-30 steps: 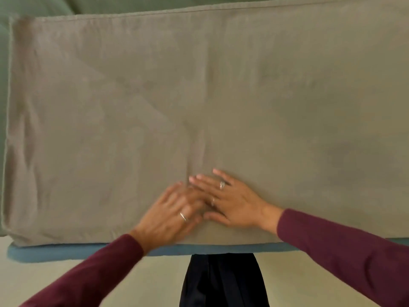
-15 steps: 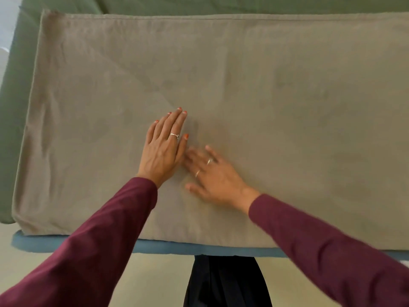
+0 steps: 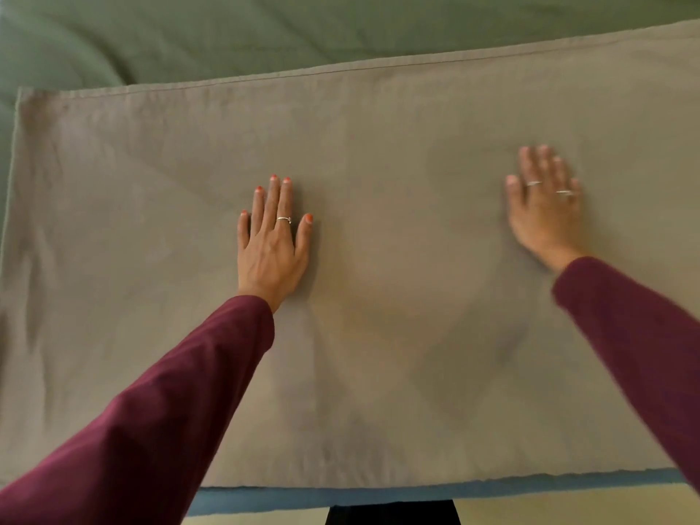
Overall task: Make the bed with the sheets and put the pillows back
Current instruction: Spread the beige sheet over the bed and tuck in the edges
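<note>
A grey-brown sheet [image 3: 378,335], folded into a wide rectangle, lies flat across the near part of the bed. My left hand [image 3: 271,240] presses flat on it left of centre, fingers straight and pointing away from me. My right hand [image 3: 545,210] lies flat on the sheet far to the right, fingers spread, slightly blurred. Both arms wear dark red sleeves. No pillows are in view.
A green cover [image 3: 265,36] spreads over the bed beyond the sheet's far hem and along its left side. A blue edge [image 3: 341,496] of the bed shows under the sheet's near edge. Pale floor [image 3: 568,513] and my dark trousers [image 3: 394,519] are below.
Both hands were together near the sheet's near edge. They slid away from me, then apart: the right hand swept far to the right, the left stayed left of centre.
</note>
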`<state>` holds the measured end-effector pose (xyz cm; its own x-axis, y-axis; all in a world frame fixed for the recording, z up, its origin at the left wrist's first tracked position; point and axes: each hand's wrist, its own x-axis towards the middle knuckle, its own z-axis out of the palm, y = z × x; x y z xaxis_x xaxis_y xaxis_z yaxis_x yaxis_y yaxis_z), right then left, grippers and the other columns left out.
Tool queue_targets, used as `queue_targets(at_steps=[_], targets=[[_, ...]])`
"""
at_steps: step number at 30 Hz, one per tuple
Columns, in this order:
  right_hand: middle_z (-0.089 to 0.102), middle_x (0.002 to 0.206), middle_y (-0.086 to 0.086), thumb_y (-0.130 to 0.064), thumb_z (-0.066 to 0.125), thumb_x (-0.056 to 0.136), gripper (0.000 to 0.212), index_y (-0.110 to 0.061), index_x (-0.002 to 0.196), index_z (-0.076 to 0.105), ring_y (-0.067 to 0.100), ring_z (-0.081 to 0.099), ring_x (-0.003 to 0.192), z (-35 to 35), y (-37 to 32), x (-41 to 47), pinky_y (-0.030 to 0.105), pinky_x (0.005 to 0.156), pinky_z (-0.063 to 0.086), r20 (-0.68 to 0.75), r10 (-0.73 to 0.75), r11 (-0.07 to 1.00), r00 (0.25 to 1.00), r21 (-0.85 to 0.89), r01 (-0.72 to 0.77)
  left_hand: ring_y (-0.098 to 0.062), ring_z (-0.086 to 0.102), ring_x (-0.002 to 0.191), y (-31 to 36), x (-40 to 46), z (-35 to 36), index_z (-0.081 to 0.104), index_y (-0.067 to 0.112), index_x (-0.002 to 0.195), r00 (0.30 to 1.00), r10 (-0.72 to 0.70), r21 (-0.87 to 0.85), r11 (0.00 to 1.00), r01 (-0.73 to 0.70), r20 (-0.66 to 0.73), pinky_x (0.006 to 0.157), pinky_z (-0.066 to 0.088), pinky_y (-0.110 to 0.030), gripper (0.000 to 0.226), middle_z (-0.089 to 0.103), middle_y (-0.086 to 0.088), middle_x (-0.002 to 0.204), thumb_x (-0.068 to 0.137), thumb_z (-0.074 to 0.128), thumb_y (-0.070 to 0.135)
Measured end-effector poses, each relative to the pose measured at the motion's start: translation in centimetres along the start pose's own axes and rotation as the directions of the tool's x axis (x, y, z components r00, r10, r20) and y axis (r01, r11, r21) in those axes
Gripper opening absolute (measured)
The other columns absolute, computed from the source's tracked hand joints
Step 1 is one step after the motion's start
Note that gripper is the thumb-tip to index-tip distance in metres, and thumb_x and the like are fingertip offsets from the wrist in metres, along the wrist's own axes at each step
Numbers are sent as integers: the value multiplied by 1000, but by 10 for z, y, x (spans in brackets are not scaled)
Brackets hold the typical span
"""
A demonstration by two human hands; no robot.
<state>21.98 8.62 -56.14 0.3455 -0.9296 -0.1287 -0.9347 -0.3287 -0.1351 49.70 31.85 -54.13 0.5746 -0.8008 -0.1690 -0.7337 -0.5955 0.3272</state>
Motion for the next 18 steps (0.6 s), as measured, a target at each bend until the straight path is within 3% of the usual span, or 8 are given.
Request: queue_targets(at_steps=[4, 7, 9, 11, 14, 16, 18], targets=[[5, 162, 1, -52, 14, 96, 64, -26, 154, 11, 22, 6, 149, -22, 69, 13, 47, 119, 5, 69, 261, 965, 963, -7, -261, -14, -7, 146, -7, 6, 5, 6, 24, 152, 999, -39, 64, 997, 36, 36, 119, 0, -38, 59, -3, 9, 159, 100, 21, 46], [3, 162, 6, -49, 16, 98, 65, -17, 154, 11, 23, 3, 149, -22, 38, 13, 52, 118, 2, 25, 375, 926, 927, 32, -375, -13, -7, 146, -7, 6, 2, 6, 24, 152, 999, -42, 48, 998, 41, 34, 119, -1, -37, 58, -3, 9, 159, 101, 21, 45], [10, 161, 9, -47, 18, 98, 65, -12, 153, 19, 24, 8, 148, -11, -14, 3, 53, 118, 3, -60, 258, 965, 964, 65, -255, -12, -6, 146, -7, 5, -1, 8, 25, 152, 999, -49, 26, 999, 48, 23, 119, -1, -36, 57, -2, 10, 159, 101, 22, 44], [16, 160, 7, -46, 21, 98, 62, -16, 152, 23, 23, 14, 148, 6, -80, -12, 51, 116, 5, -76, -15, 998, 997, 59, 20, -11, -7, 146, -8, 3, -2, 9, 25, 152, 998, -60, 9, 998, 60, -3, 118, -2, -35, 55, -3, 10, 159, 101, 22, 43], [19, 160, -1, -50, 21, 98, 60, -24, 152, 25, 16, 18, 147, 27, -174, -34, 47, 117, 9, -15, -379, 921, 925, 89, 379, -9, -7, 146, -20, 1, -2, 8, 26, 152, 993, -113, 9, 994, 113, -38, 118, -2, -35, 54, -4, 10, 159, 101, 21, 42], [17, 160, -4, -52, 18, 97, 60, -28, 152, 24, 13, 17, 147, 33, -201, -36, 44, 117, 9, 19, -465, 882, 885, 95, 461, -9, -6, 146, -33, 1, -4, 9, 26, 152, 985, -162, 17, 986, 163, -55, 119, 0, -36, 54, -3, 10, 159, 101, 21, 42], [19, 159, -5, -52, 20, 98, 58, -30, 151, 25, 13, 18, 146, 35, -192, -23, 44, 117, 9, 27, -454, 889, 890, 80, 451, -9, -5, 146, -47, -2, -7, 9, 27, 152, 980, -186, 31, 982, 188, -66, 119, 0, -34, 54, -3, 10, 159, 101, 21, 41]])
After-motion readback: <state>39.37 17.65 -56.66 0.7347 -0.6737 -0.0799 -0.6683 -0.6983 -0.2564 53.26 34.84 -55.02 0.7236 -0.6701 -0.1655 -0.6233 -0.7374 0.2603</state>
